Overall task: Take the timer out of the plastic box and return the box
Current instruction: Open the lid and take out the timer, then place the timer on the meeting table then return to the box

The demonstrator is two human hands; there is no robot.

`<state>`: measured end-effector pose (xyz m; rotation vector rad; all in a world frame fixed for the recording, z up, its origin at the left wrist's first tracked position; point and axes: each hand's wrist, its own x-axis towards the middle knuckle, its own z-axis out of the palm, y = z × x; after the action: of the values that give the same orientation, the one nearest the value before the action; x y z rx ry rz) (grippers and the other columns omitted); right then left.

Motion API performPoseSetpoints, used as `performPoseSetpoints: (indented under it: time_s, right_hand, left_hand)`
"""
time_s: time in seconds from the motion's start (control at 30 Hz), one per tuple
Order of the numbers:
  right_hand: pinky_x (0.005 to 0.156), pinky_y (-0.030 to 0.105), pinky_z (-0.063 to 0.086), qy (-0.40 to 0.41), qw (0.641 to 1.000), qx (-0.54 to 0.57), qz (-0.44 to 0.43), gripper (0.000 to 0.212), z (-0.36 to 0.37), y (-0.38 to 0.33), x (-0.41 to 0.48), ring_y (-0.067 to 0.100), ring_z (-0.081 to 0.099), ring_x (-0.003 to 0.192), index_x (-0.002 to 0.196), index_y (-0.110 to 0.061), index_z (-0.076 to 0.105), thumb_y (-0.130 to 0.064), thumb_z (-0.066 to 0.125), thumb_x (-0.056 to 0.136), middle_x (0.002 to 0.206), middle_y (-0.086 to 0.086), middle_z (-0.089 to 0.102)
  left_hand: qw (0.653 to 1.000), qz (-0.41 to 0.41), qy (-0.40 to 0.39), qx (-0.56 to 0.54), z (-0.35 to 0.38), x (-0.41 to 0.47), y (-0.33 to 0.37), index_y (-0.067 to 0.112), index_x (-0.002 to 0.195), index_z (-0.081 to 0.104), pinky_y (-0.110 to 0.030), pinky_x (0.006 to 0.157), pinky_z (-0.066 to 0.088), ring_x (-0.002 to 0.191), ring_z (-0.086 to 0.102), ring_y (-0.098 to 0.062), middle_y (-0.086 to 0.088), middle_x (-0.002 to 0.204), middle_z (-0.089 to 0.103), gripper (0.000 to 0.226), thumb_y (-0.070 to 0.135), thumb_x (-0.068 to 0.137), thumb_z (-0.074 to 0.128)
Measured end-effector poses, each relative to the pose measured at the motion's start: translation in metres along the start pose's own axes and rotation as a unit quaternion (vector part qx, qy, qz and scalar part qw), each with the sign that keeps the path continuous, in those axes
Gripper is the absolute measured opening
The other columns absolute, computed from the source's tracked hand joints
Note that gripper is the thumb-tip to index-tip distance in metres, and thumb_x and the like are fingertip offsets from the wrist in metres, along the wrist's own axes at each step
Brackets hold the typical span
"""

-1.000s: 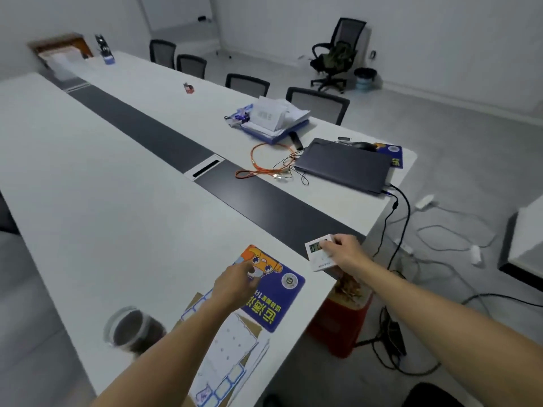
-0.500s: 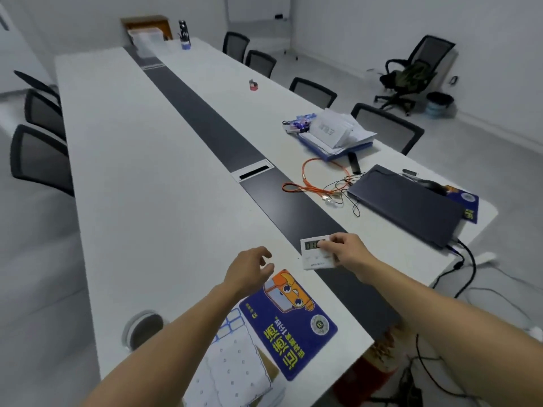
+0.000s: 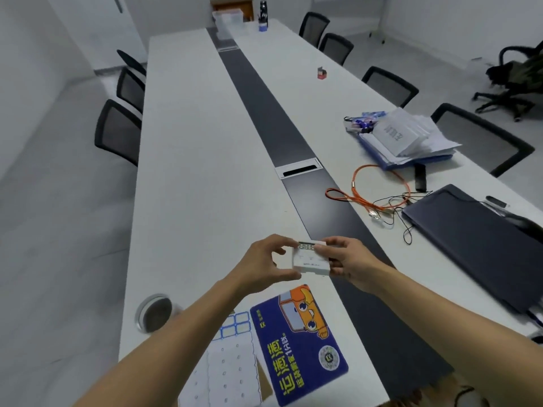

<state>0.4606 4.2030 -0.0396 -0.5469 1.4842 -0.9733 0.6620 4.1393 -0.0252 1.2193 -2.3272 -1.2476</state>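
A small white timer (image 3: 309,258) with a digital display is held between both hands just above the near end of the long white table (image 3: 188,177). My left hand (image 3: 263,264) grips its left side with thumb and fingers. My right hand (image 3: 348,264) pinches its right side, partly covering the display. A stack of clear plastic boxes (image 3: 227,20) stands at the far end of the table, small and blurred.
A blue mouse pad (image 3: 299,342) and a white dotted sheet (image 3: 232,374) lie near me, beside a round cable grommet (image 3: 154,312). To the right are a closed laptop (image 3: 476,242), orange cables (image 3: 379,192) and a paper-filled blue folder (image 3: 408,139). Chairs line both sides.
My view has swung left along the table. My left hand rose from the mouse pad and took hold of the timer's left side; my right hand kept holding the timer.
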Motion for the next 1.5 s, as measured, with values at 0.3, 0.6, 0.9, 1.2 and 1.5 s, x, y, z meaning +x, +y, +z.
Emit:
performPoseSetpoints:
  time_s: [0.3, 0.6, 0.9, 1.2, 1.5]
  right_hand:
    - [0.064, 0.024, 0.059, -0.123, 0.987, -0.094, -0.037, 0.03, -0.012, -0.017, 0.004, 0.026, 0.068, 0.084, 0.115, -0.006, 0.064, -0.023, 0.065, 0.09, 0.102, 0.014, 0.07]
    - [0.072, 0.026, 0.059, -0.179, 0.948, -0.244, -0.102, 0.044, -0.013, -0.024, -0.008, 0.024, 0.07, 0.092, 0.119, -0.009, 0.069, -0.029, 0.077, 0.08, 0.105, 0.005, 0.07]
    - [0.068, 0.023, 0.056, -0.159, 0.967, -0.173, -0.097, 0.054, 0.002, -0.024, -0.017, 0.025, 0.071, 0.088, 0.107, -0.008, 0.073, -0.041, 0.075, 0.065, 0.101, 0.014, 0.073]
    - [0.068, 0.022, 0.056, -0.169, 0.967, -0.159, -0.109, 0.054, 0.022, -0.024, -0.022, 0.023, 0.072, 0.088, 0.111, -0.009, 0.071, -0.038, 0.074, 0.065, 0.102, 0.011, 0.073]
    - [0.071, 0.024, 0.057, -0.173, 0.964, -0.165, -0.116, 0.051, 0.029, -0.021, -0.025, 0.026, 0.07, 0.091, 0.114, -0.006, 0.07, -0.032, 0.076, 0.07, 0.103, 0.012, 0.072]
  left_hand:
    - [0.982, -0.097, 0.001, -0.16, -0.004, -0.006, 0.01, 0.016, 0.119, 0.064, -0.036, 0.088, 0.059, 0.11, 0.061, -0.019, 0.003, 0.114, 0.065, 0.046, 0.013, 0.076, 0.08]
    - [0.968, -0.088, 0.013, -0.233, -0.022, -0.014, 0.019, 0.016, 0.113, 0.067, -0.025, 0.083, 0.056, 0.098, 0.066, -0.016, -0.005, 0.106, 0.07, 0.026, 0.014, 0.087, 0.069]
    - [0.966, -0.058, 0.044, -0.249, -0.02, -0.025, 0.021, 0.024, 0.115, 0.063, -0.02, 0.08, 0.057, 0.099, 0.066, -0.022, -0.007, 0.108, 0.067, 0.033, 0.014, 0.085, 0.071]
    - [0.964, -0.049, 0.077, -0.251, -0.026, -0.036, 0.017, 0.034, 0.114, 0.061, -0.029, 0.091, 0.053, 0.106, 0.061, -0.023, -0.005, 0.109, 0.064, 0.032, 0.018, 0.087, 0.069]
    - [0.961, -0.033, 0.073, -0.265, -0.035, -0.047, 0.017, 0.033, 0.111, 0.063, -0.026, 0.086, 0.056, 0.101, 0.062, -0.017, 0.001, 0.108, 0.063, 0.035, 0.012, 0.084, 0.072]
